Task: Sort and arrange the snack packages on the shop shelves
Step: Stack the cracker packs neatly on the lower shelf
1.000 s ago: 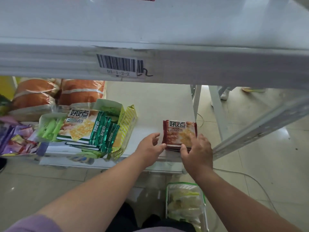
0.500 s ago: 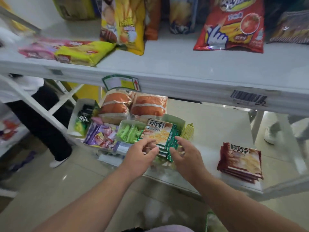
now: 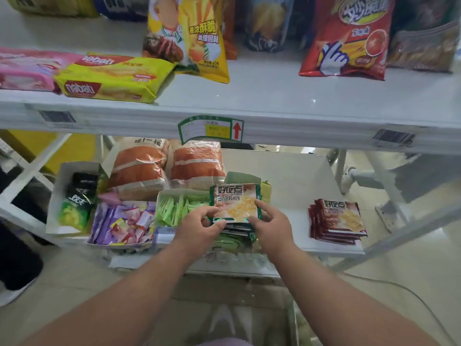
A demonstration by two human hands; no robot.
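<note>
You're gripping the green cookie packet (image 3: pixel 235 203) with both left hand (image 3: pixel 199 227) and right hand (image 3: pixel 270 224) (red stack (image 3: pixel 336 221) lying right of them).

Green-edged packet (image 3: pixel 234 201); dark red packet stack (image 3: pixel 336 222); yellow wafer pack (image 3: pixel 112 78); white shelf (image 3: pixel 274 101).

Small shop, white shelves (image 3: pixel 274 126) (barcode-labelled edges), bagged snacks (image 3: pixel 346 38)
</note>
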